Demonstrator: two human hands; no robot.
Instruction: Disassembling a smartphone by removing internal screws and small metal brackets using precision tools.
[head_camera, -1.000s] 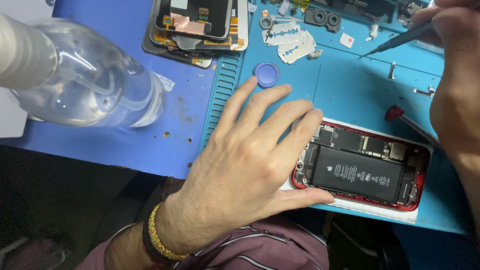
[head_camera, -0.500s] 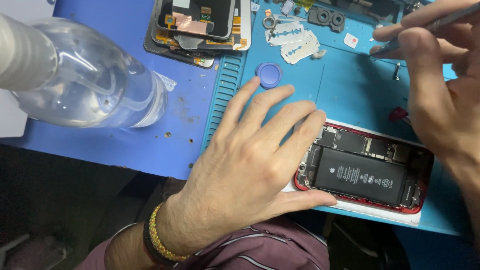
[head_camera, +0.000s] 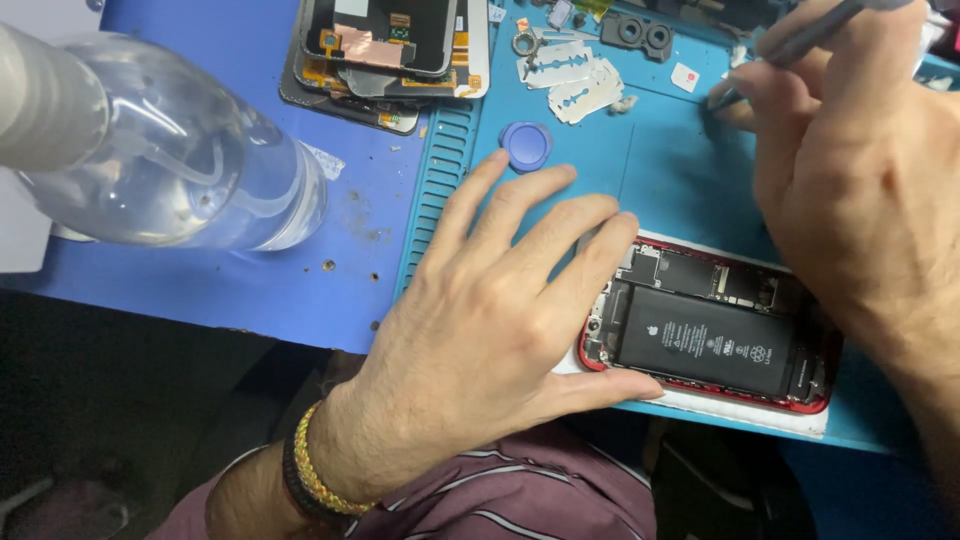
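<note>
Where the opened red phone (head_camera: 712, 335) lies at lower right of the frame, battery exposed, my left hand (head_camera: 490, 330) rests spread flat against its left end. My right hand (head_camera: 850, 170), upper right, pinches a thin dark tool (head_camera: 810, 35) (tip hidden). Upper left: clear bottle (head_camera: 160, 160).

Two hands are in view, a left hand (head_camera: 480, 340) and a right hand (head_camera: 850, 170). One opened red phone (head_camera: 710, 335), one clear bottle (head_camera: 170, 150), one blue round cap (head_camera: 525, 145), and razor blades (head_camera: 570, 85) (three, it seems).
</note>
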